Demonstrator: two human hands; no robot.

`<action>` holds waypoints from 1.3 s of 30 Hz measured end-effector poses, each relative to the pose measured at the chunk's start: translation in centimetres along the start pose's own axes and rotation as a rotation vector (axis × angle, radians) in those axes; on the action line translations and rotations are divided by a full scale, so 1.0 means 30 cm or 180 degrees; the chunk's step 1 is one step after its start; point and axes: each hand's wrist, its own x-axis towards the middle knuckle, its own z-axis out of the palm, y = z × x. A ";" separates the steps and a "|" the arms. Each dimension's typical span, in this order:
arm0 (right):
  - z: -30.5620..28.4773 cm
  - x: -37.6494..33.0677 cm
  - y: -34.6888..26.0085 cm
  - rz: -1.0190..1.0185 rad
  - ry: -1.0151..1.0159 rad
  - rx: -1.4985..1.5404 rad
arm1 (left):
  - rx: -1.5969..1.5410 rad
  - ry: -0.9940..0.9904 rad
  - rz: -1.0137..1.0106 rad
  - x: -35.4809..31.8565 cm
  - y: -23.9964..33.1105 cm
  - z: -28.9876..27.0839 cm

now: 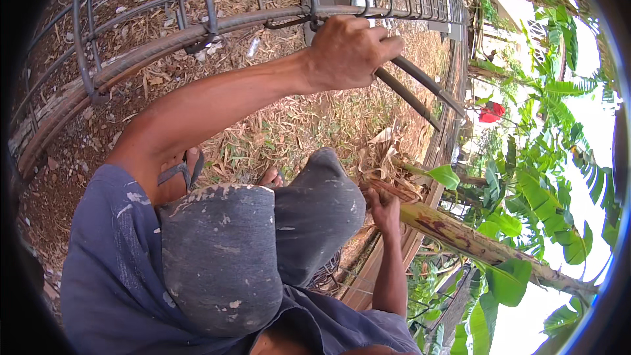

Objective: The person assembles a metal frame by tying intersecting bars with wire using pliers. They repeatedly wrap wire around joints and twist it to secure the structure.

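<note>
So, the two-handled tool (409, 98) is up near the top centre, right beside the steel cage (256, 21), and its pair of dark handles slants down and to the right, a narrow gap showing between them. The left grip (353, 52) is closed firmly around it, fingers curled over, knuckles close to the lower bar of the cage; the tool's working end is hidden behind that hand, so no telling what it bites on. And here's the right grip (383, 208), low and well apart from the tool, among curled dry leaves (388, 169) near the foot of a thick green-brown plant stem (483, 243); whether it holds anything, I cannot tell. The cage sweeps across the top, rusty long bars crossed by upright rods, bending with the lens. Underneath, straw and leaf litter (289, 115) cover the ground, while a wooden beam (453, 66) runs down the right side. Dark, pale-spattered trousers (223, 256) fill the lower middle, a sandalled foot (176, 174) peeking out beyond the knee. Farther right, broad green leaves (545, 197) crowd the bright background, and a red patch (491, 112) glows beyond the handle ends.
</note>
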 end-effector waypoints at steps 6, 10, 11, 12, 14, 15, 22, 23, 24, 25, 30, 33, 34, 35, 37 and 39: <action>0.063 -0.356 0.296 0.0124 -0.0681 0.4004 | 0.0094 -0.0045 -0.0157 0.013 -0.061 -0.055; 0.027 -0.420 0.177 0.0246 0.0530 0.3426 | 0.0141 -0.0074 -0.0241 0.020 -0.061 -0.101; 0.025 -0.438 0.256 0.0036 0.0341 0.2569 | -0.0008 -0.0116 -0.0379 0.031 -0.038 -0.100; 0.030 -0.467 0.303 0.0267 0.0498 0.2977 | -0.0132 -0.0156 -0.0525 0.035 -0.027 -0.092; 0.028 -0.455 0.364 0.0583 0.0681 0.3797 | -0.0016 -0.0142 -0.0353 0.012 -0.044 -0.044; 0.036 -0.431 0.364 0.0236 0.1185 0.4906 | 0.0024 -0.0220 -0.0270 -0.014 -0.034 -0.003; -0.317 0.156 -0.093 -0.2576 0.1579 0.7937 | 0.0114 -0.0511 -0.0134 0.007 -0.030 -0.112; -0.384 0.196 -0.129 -0.3017 0.1397 0.7926 | 0.0138 -0.0553 -0.0082 -0.005 -0.033 -0.097; -0.478 0.219 -0.104 -0.3606 0.0438 0.7462 | 0.0104 -0.0564 -0.0064 -0.007 -0.018 -0.093; -0.549 0.232 -0.078 -0.4091 -0.0477 0.6874 | 0.0054 -0.0576 -0.0050 -0.011 -0.002 -0.082; -0.417 0.194 -0.399 -0.1711 0.2248 0.0963 | -0.0046 -0.0468 -0.0327 0.018 -0.012 -0.101; -0.136 0.099 -0.400 -0.1281 -0.0035 -0.1666 | -0.0132 -0.0490 -0.0559 0.050 -0.031 -0.131; -0.065 0.084 -0.377 -0.1079 -0.0720 -0.2362 | -0.0146 -0.0517 -0.0672 0.054 -0.023 -0.126; 0.008 0.087 -0.263 -0.1209 -0.0890 -0.2446 | -0.0221 -0.0530 -0.0791 0.063 -0.005 -0.115; 0.015 0.070 -0.226 -0.1515 -0.0854 -0.0485 | -0.0214 -0.0599 -0.0934 0.078 -0.002 -0.125; -0.031 0.108 -0.149 -0.1400 -0.0747 0.2595 | -0.0226 -0.0704 -0.1009 0.096 0.017 -0.143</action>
